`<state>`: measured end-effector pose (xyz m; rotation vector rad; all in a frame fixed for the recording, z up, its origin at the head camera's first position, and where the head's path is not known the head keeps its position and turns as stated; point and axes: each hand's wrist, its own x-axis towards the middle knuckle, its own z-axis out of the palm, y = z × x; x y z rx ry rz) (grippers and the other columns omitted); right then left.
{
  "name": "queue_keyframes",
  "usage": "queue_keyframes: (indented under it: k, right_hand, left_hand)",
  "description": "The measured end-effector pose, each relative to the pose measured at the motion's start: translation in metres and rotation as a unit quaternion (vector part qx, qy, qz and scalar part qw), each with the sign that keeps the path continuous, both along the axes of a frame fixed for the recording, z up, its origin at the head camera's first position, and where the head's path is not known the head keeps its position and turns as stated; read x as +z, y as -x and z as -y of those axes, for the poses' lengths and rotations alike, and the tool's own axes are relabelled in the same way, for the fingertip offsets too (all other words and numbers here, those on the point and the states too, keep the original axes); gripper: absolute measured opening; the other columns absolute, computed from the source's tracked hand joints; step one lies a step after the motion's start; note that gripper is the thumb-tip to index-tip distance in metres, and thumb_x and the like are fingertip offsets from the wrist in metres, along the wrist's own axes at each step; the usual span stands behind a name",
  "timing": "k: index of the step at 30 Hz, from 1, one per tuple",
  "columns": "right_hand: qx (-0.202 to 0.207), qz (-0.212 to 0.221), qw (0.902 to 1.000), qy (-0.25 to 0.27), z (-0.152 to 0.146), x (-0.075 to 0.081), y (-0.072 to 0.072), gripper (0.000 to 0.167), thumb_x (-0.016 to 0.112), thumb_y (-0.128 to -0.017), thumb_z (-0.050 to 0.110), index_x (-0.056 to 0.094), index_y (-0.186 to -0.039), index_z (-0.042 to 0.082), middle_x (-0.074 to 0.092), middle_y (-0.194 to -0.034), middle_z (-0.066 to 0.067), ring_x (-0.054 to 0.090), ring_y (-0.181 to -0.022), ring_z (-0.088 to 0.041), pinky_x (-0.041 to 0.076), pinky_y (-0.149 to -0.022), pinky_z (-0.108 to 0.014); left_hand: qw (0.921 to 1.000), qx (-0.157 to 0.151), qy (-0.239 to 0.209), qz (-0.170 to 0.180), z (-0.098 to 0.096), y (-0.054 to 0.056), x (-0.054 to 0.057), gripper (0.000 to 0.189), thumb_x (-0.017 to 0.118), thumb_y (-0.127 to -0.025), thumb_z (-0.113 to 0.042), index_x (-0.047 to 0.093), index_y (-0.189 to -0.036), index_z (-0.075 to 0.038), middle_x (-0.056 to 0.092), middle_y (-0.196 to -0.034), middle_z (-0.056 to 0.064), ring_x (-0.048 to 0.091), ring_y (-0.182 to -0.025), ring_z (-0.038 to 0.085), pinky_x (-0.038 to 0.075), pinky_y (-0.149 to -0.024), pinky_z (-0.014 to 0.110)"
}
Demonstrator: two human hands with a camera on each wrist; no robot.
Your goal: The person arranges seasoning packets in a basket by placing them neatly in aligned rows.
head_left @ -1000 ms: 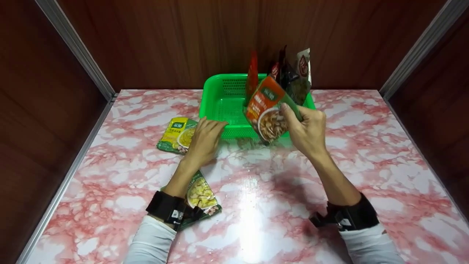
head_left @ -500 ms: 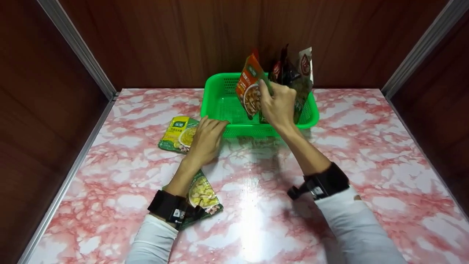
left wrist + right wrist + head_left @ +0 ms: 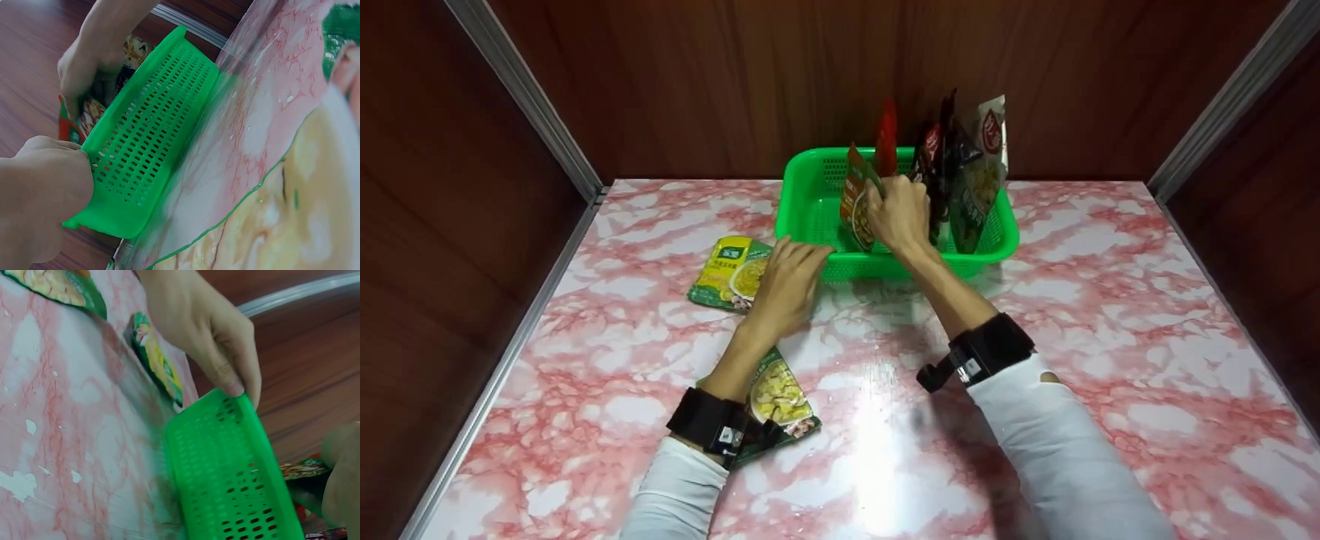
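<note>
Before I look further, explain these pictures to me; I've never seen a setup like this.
There is no machine arm here: a person works with two bare hands. Black straps sit round the wrists. One picture comes from a camera on the head, looking forward and down; the two others, which look sideways, come from a camera on each wrist.

The left hand grips the rim of the green basket. The right hand holds an orange pouch inside it, where more packets stand.

On the marbled table, a yellow pouch lies left of the basket, and a green pouch lies nearer the person, partly hidden by the left forearm.
</note>
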<state>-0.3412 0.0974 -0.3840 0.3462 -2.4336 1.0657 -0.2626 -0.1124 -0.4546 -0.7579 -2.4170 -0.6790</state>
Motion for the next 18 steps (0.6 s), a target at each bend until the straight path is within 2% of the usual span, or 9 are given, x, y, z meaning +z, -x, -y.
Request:
queue_keyframes:
  k: [3, 6, 8, 11, 12, 14, 17, 18]
  right_hand:
    - [-0.014, 0.033, 0.9993, -0.005, 0.0, -0.006, 0.004, 0.051, 0.061, -0.115, 0.02, 0.057, -0.063, 0.018, 0.048, -0.052, 0.005, 0.044, -0.042, -0.009, 0.033, -0.046, -0.028]
    - [-0.029, 0.058, 0.9977, -0.02, 0.001, -0.008, 0.002, 0.048, 0.062, -0.114, 0.021, 0.056, -0.067, 0.017, 0.051, -0.055, 0.001, 0.052, -0.047, -0.016, 0.038, -0.052, -0.032]
    - [-0.038, 0.063, 0.9968, -0.033, 0.002, -0.007, -0.001, 0.045, 0.063, -0.115, 0.021, 0.06, -0.071, 0.013, 0.059, -0.059, -0.007, 0.06, -0.053, -0.025, 0.043, -0.056, -0.037]
    - [-0.041, 0.073, 0.9955, -0.045, 0.002, -0.007, -0.003, 0.034, 0.063, -0.114, 0.02, 0.075, -0.087, 0.004, 0.075, -0.074, -0.02, 0.073, -0.064, -0.036, 0.05, -0.06, -0.043]
    - [-0.04, 0.075, 0.9954, -0.045, 0.001, -0.01, 0.0, 0.03, 0.064, -0.113, 0.02, 0.079, -0.095, 0.002, 0.079, -0.08, -0.022, 0.074, -0.064, -0.036, 0.05, -0.06, -0.043]
    - [-0.032, 0.08, 0.9954, -0.043, -0.001, -0.014, 0.005, 0.028, 0.065, -0.111, 0.019, 0.079, -0.094, 0.002, 0.075, -0.073, -0.019, 0.069, -0.058, -0.032, 0.049, -0.056, -0.043]
    - [-0.023, 0.092, 0.9943, -0.049, -0.005, -0.02, 0.012, 0.031, 0.066, -0.109, 0.017, 0.07, -0.08, 0.005, 0.059, -0.059, -0.01, 0.054, -0.048, -0.024, 0.041, -0.051, -0.038]
    - [-0.022, 0.09, 0.9946, -0.047, -0.005, -0.02, 0.011, 0.029, 0.067, -0.108, 0.016, 0.071, -0.081, 0.005, 0.06, -0.061, -0.009, 0.053, -0.049, -0.021, 0.04, -0.051, -0.037]
  left_hand:
    - [1.0, -0.002, 0.001, -0.001, -0.001, 0.0, 0.0, 0.029, 0.057, -0.116, -0.007, 0.076, -0.137, 0.0, 0.081, -0.13, 0.022, 0.072, -0.125, 0.044, 0.041, -0.131, 0.068]
    - [1.0, -0.001, 0.002, 0.0, -0.001, 0.0, 0.0, 0.029, 0.058, -0.115, -0.006, 0.076, -0.137, 0.0, 0.081, -0.13, 0.021, 0.072, -0.125, 0.044, 0.041, -0.131, 0.069]
    - [1.0, 0.0, 0.002, 0.001, -0.002, 0.0, 0.0, 0.029, 0.058, -0.115, -0.006, 0.076, -0.137, 0.001, 0.081, -0.13, 0.021, 0.072, -0.125, 0.044, 0.041, -0.131, 0.069]
    - [1.0, 0.001, 0.002, 0.001, -0.002, 0.001, 0.001, 0.029, 0.058, -0.115, -0.006, 0.076, -0.137, 0.001, 0.081, -0.13, 0.021, 0.073, -0.125, 0.044, 0.041, -0.132, 0.068]
    - [1.0, 0.001, 0.003, 0.001, -0.002, 0.001, 0.001, 0.028, 0.058, -0.115, -0.006, 0.076, -0.137, 0.001, 0.081, -0.13, 0.021, 0.073, -0.125, 0.044, 0.041, -0.132, 0.068]
    - [1.0, 0.003, 0.004, 0.001, -0.003, 0.001, 0.002, 0.029, 0.058, -0.116, -0.007, 0.076, -0.137, 0.0, 0.081, -0.131, 0.021, 0.073, -0.126, 0.044, 0.041, -0.132, 0.068]
    - [1.0, 0.006, 0.006, 0.002, -0.002, 0.0, 0.002, 0.029, 0.059, -0.116, -0.008, 0.076, -0.137, 0.0, 0.081, -0.131, 0.021, 0.073, -0.126, 0.044, 0.041, -0.132, 0.068]
    - [1.0, 0.007, 0.006, 0.003, -0.002, 0.0, 0.002, 0.029, 0.059, -0.116, -0.008, 0.076, -0.137, 0.0, 0.081, -0.131, 0.021, 0.073, -0.126, 0.044, 0.041, -0.132, 0.068]
